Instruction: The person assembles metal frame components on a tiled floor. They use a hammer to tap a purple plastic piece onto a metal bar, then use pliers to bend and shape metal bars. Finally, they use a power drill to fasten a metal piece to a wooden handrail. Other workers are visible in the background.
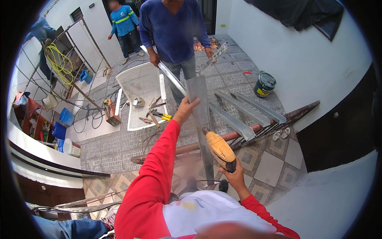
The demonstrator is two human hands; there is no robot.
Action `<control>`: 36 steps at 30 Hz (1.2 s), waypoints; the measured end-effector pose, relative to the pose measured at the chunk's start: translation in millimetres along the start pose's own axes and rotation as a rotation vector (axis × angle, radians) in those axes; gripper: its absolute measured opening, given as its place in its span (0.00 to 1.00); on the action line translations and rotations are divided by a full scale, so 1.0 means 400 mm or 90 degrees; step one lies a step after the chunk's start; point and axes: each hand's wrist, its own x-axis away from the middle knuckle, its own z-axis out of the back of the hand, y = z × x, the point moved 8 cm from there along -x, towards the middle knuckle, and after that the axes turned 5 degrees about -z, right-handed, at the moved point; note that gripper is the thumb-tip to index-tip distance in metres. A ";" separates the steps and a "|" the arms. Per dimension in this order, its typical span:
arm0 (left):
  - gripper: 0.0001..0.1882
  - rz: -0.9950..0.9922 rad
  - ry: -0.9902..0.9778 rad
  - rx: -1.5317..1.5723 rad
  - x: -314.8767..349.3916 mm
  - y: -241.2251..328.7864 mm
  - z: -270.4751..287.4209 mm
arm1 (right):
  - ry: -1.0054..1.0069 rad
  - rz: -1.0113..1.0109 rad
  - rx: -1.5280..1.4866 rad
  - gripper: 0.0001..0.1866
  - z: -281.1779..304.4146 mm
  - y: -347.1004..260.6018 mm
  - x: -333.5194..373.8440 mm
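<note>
My right hand point(235, 175) is wrapped round the rear of a yellow power drill point(219, 146). The drill's front points at a long grey metal profile point(199, 89), which runs upright in front of me. Higher up, my left hand point(186, 110) grips the near end of a shiny metal bar point(172, 76) against the profile's left edge, thumb lying across the profile. A co-worker in a blue top point(171, 28) holds the bar's far end with one hand point(154, 59). Their other hand point(209, 52) is at a slotted metal piece point(217, 55).
Several metal channels point(242, 109) lie across a brown pole point(187, 149). Left of them, a white mesh panel point(137, 81) carries hand tools point(155, 113). A dark bucket point(264, 84) stands by the right wall. Cables point(93, 113), buckets point(71, 148) and scaffolding point(83, 32) occupy the left; another person point(124, 24) stands behind.
</note>
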 end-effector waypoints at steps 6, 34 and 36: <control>0.24 0.033 -0.142 0.127 -0.031 -0.042 0.019 | 0.050 -0.101 -0.087 0.30 -0.078 0.030 0.053; 0.30 0.001 -0.175 0.144 -0.093 0.011 -0.025 | 0.136 -0.106 -0.041 0.34 -0.131 0.046 0.129; 0.30 0.003 -0.191 0.152 -0.089 0.019 -0.035 | 0.130 -0.046 0.016 0.35 -0.136 0.018 0.111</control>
